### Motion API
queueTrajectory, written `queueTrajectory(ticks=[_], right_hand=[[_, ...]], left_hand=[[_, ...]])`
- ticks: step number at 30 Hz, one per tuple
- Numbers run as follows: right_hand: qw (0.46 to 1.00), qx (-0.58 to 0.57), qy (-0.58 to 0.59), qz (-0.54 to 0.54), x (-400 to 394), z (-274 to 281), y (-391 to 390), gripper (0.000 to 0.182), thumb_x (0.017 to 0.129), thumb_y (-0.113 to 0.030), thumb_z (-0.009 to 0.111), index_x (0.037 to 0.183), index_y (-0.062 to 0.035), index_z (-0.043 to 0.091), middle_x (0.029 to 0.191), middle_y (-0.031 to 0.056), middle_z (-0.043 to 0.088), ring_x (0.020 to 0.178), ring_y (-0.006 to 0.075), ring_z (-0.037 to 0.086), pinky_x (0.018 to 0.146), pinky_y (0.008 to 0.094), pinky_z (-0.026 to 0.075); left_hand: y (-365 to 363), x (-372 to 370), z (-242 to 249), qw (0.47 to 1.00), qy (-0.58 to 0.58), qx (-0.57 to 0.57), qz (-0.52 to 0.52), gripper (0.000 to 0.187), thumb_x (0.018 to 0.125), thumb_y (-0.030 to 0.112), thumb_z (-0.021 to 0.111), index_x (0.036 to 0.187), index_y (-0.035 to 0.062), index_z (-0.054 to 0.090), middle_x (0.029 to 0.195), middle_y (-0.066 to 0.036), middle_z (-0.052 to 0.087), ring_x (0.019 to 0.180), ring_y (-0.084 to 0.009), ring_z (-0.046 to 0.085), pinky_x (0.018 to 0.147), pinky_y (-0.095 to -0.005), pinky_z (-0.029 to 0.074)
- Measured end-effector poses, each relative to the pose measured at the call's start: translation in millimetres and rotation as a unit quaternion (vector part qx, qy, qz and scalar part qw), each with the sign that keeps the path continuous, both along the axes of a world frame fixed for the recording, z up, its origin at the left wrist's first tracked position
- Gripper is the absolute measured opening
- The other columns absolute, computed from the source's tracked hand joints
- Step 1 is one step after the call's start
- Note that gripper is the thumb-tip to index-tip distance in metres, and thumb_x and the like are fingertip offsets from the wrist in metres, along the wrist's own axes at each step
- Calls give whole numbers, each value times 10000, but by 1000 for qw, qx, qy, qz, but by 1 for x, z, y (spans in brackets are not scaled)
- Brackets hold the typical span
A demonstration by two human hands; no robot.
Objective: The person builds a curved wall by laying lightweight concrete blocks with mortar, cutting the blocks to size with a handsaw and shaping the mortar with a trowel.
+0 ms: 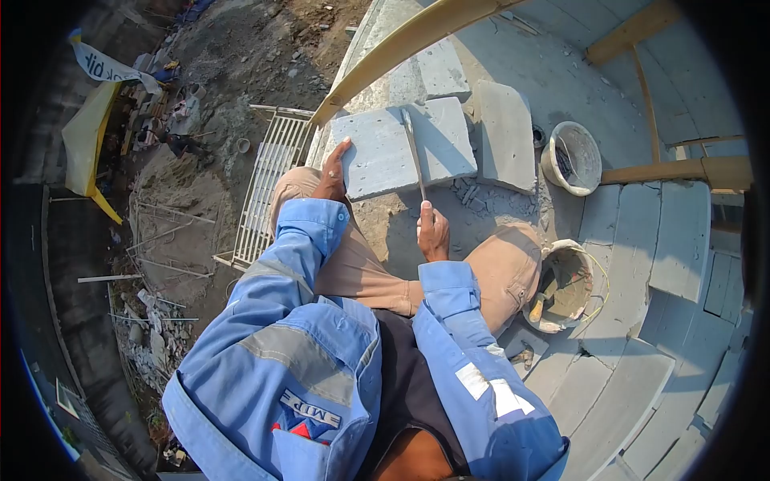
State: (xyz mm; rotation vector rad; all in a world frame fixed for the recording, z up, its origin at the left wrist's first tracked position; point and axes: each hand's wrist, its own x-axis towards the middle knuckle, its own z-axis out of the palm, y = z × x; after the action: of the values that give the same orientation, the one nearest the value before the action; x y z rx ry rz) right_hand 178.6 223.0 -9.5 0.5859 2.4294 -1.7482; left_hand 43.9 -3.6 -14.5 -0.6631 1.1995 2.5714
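Note:
A pale grey lightweight concrete block (373, 156) lies just beyond my knees, with a few small holes in its face. My left hand (331, 173) grips its left edge, thumb along the side and the other fingers mostly hidden. My right hand (434, 232) is closed around the handle end of a long, narrow-bladed tool (413, 152). Its blade reaches across the block's top face, pointing away from me, and a broad shadow falls to its right. Another grey block (504, 136) rests to the right, with broken chips (473, 196) below it.
A bucket (571, 159) stands at the right; a nearer mortar-smeared bucket (565, 286) holds a trowel (539, 308). A hammer (524, 357) lies below it. Block walling (597, 385) runs along my right. A wooden beam (417, 44) crosses ahead. On the left, beyond a white metal rack (273, 172), the ground drops away.

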Motion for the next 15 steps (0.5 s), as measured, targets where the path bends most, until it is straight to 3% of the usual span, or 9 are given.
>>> queueTrajectory(ticks=[1,3,6,11,13,15], right_hand=[[999,-38,-28,-25,-5,7,-9,645,1011,-588,425,695,-35,530,574,102,523,508,211,542,486,394,393],[994,-85,-43,-45,18,25,-13,628,1019,-583,420,687,-57,510,541,71,495,505,184,532,475,360,395],[973,-208,99,-21,-10,65,-7,520,1031,-513,471,737,-85,496,577,-5,463,488,88,456,442,253,363],[968,-193,158,-26,-12,76,10,493,1037,-490,476,755,-87,504,597,-12,470,492,81,451,429,258,355],[976,-166,138,-35,-2,72,19,491,1034,-494,482,772,-81,531,591,-15,478,500,80,465,441,249,358],[980,-153,116,-55,5,70,27,525,1025,-515,485,758,-67,550,571,0,493,496,105,483,456,277,370]], left_hand=[[0,-15,-3,998,52,42,21,625,880,406,704,1319,-12,553,1137,-186,678,1001,-302,695,897,-388,560],[-10,6,-18,999,28,10,26,619,891,390,694,1333,-15,540,1170,-188,668,1040,-309,684,933,-400,547],[-17,-13,-14,999,-24,25,-5,628,906,385,666,1357,-24,511,1172,-187,670,1032,-314,686,937,-408,547],[-27,-10,0,998,-12,65,-19,644,908,379,653,1391,-14,488,1229,-200,649,1090,-340,666,973,-453,532],[-34,-10,-1,989,92,113,-29,661,914,353,647,1426,-18,457,1297,-215,619,1152,-357,635,1012,-479,507],[-35,-8,3,981,106,151,-52,681,913,338,651,1446,-26,432,1335,-222,599,1190,-368,612,1041,-494,485]])
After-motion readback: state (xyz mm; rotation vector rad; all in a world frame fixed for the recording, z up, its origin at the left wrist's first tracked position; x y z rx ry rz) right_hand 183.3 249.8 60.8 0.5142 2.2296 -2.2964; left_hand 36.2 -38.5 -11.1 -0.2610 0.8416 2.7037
